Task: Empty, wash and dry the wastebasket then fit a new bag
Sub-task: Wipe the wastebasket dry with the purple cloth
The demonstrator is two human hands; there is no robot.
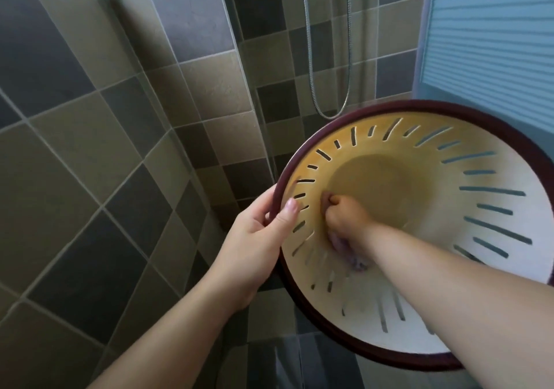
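The wastebasket [494, 161] is white with slits in its wall and a dark maroon rim. It is tipped so its mouth faces me at the right of the head view. My left hand [257, 236] grips the rim on its left side, thumb inside. My right hand [347, 218] reaches deep inside, fingers closed on a purplish cloth [350, 253] pressed against the inner wall near the bottom. Most of the cloth is hidden under the hand.
Grey and beige tiled walls fill the left and the back. A metal shower hose [311, 59] hangs in a loop behind the basket. A blue slatted panel [491, 29] stands at the upper right.
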